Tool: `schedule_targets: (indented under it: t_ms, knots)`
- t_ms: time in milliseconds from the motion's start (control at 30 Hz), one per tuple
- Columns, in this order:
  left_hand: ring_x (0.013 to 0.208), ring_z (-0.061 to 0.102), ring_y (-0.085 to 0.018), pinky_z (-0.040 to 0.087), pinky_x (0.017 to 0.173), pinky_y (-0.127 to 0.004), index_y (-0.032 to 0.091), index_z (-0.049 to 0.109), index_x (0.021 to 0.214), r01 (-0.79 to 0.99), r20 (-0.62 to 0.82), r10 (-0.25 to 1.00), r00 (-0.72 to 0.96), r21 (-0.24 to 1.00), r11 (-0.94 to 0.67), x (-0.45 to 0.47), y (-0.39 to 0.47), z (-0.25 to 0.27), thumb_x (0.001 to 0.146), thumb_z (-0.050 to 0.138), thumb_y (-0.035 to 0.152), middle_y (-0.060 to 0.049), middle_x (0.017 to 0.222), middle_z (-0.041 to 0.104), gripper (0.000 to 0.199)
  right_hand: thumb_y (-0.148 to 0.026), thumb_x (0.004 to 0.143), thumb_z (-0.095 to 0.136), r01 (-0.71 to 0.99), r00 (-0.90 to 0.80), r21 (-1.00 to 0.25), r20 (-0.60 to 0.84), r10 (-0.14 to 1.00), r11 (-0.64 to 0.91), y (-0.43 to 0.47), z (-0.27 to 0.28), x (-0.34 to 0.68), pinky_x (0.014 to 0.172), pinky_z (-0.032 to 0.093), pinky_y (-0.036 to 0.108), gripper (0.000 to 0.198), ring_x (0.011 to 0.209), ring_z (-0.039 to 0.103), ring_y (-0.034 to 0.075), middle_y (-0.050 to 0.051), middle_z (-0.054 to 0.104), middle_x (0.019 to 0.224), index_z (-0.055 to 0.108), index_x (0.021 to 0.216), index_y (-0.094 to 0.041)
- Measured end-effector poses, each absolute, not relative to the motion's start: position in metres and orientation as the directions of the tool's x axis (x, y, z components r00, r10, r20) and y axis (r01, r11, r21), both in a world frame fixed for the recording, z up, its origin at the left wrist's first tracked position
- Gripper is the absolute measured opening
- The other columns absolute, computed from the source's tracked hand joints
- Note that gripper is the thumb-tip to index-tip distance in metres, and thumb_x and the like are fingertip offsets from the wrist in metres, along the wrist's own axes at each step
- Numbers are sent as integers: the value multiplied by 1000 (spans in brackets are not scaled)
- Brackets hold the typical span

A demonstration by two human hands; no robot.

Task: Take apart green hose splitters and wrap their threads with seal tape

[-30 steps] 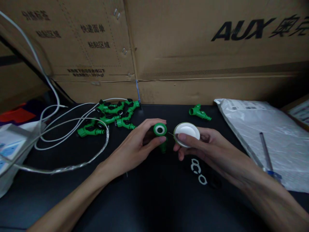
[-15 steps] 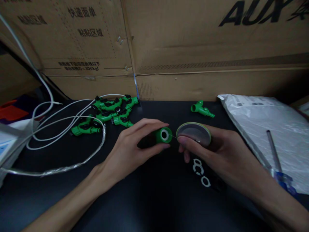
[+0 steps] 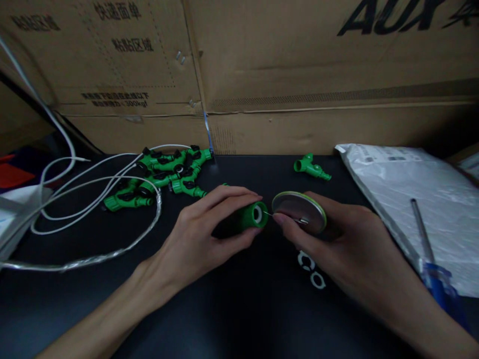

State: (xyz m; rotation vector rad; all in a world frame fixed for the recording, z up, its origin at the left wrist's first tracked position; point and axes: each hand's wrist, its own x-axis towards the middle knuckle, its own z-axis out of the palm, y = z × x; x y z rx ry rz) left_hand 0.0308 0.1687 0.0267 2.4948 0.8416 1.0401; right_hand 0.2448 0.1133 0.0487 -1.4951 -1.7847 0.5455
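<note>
Forearms point(image 3: 116, 299) come in from the near left and near right, both cut off by the picture's edge, and bring two bare hands just apart above the middle of the desk point(image 3: 239, 319). The left hand point(image 3: 198, 232) is clamped on a green fitting point(image 3: 246, 217), fingers arched over its far side and thumb along its near side, so that its mouth, with a pale ring point(image 3: 258, 214) inside, faces right. The right hand point(image 3: 333, 234) pinches a round disc point(image 3: 299, 209), tilted, the thumb pressed across its grey face next to a small shiny clip. A thin pin point(image 3: 267, 213) runs from the right thumb's tip to the fitting's mouth; whether it touches the ring I cannot tell. The palm hides the fitting's rear end, and most of the right hand's other fingers are hidden. A speck of green shows just beyond the left knuckles, too little to place. White washers point(image 3: 317, 280) lie near the right hand, which partly covers them. Farther right, a blue-handled screwdriver point(image 3: 437, 284) is dim at its handle end. Green connectors point(image 3: 164, 174) lie heaped at the far left, overlapping too much to count.
</note>
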Motion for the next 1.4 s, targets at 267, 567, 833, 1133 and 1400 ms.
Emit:
schedule_targets:
  t_ms: [267, 567, 833, 1133, 1400]
  knots:
    - [113, 73, -20, 60, 103, -35, 24, 68, 126, 410, 557, 596, 579, 433, -803, 30, 168, 27, 93, 72, 21, -5, 126, 72, 34, -21, 95, 64, 733, -128, -589, 371, 920, 340, 109, 47, 245, 49, 33, 21, 24, 51, 43, 7, -6, 49, 59, 57, 72, -19]
    - [112, 73, -18, 61, 103, -31, 22, 68, 127, 416, 568, 568, 596, 387, -823, 30, 167, 25, 93, 73, 19, -6, 127, 73, 35, -14, 93, 66, 746, -167, -541, 412, 896, 388, 108, 50, 243, 48, 32, 18, 28, 49, 40, 4, -8, 45, 59, 50, 70, -19]
    - [107, 75, -20, 63, 99, -36, 26, 70, 125, 426, 576, 569, 588, 377, -822, 30, 165, 27, 95, 70, 21, -5, 123, 75, 31, -14, 92, 65, 738, -159, -557, 406, 900, 382, 109, 53, 241, 45, 29, 19, 32, 47, 39, 5, -8, 47, 58, 45, 68, -21]
    - [105, 75, -19, 63, 96, -33, 25, 67, 118, 373, 586, 596, 550, 466, -802, 33, 164, 29, 88, 76, 18, -4, 116, 75, 32, -14, 92, 67, 729, -157, -553, 439, 885, 403, 103, 57, 243, 45, 28, 20, 31, 47, 37, 4, -8, 45, 58, 46, 69, -20]
    - [103, 75, -20, 64, 91, -36, 26, 65, 115, 343, 597, 580, 555, 470, -813, 32, 164, 28, 88, 75, 16, -5, 114, 75, 31, -14, 93, 65, 747, -171, -509, 475, 863, 428, 100, 56, 242, 45, 27, 20, 30, 46, 33, 4, -9, 43, 59, 47, 71, -21]
